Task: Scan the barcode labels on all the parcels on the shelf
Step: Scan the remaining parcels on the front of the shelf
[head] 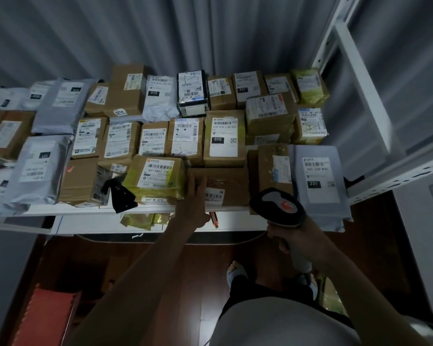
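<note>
Crowding shelf edge [85,212]: parcels [158,176], scanner [278,207]

Both bare arms are reaching forward toward the shelf edge [148,211]. The left hand [194,203] is lying flat with straight fingers just over that edge, thumb tucked below. The right hand [289,237] is hanging just short of the edge, farther right, fingers curling round a scanner [278,208] handle.
</note>
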